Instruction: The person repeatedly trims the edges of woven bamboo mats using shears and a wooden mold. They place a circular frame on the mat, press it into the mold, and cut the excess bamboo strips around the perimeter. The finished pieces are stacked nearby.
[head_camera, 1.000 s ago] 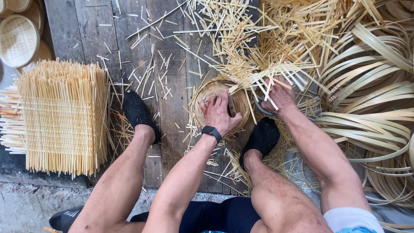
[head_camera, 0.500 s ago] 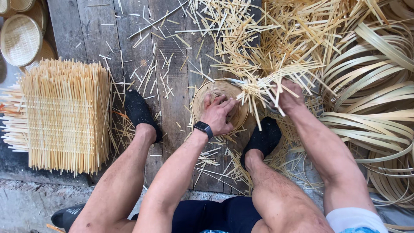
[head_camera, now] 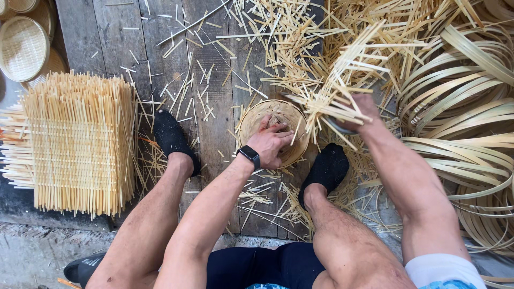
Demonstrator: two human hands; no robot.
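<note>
Left hand [head_camera: 272, 143] presses into a round basket [head_camera: 274, 131] on the floor, fingers curled against its weave. Right hand [head_camera: 360, 111], just right of it, seems clamped on a woven mat [head_camera: 334, 99] whose strips fan up and away.

A small round woven bamboo basket [head_camera: 274, 131] sits on the plank floor [head_camera: 112, 37] between the feet; a stack of woven bamboo mats [head_camera: 75, 139] lies left, coiled bamboo strips [head_camera: 460, 123] right.

Basket-weaving workshop: plank floor [head_camera: 107, 37] strewn with bamboo offcuts [head_camera: 278, 32], stacked woven mats [head_camera: 75, 139], coiled bamboo strips [head_camera: 460, 123], finished baskets [head_camera: 21, 48].
</note>
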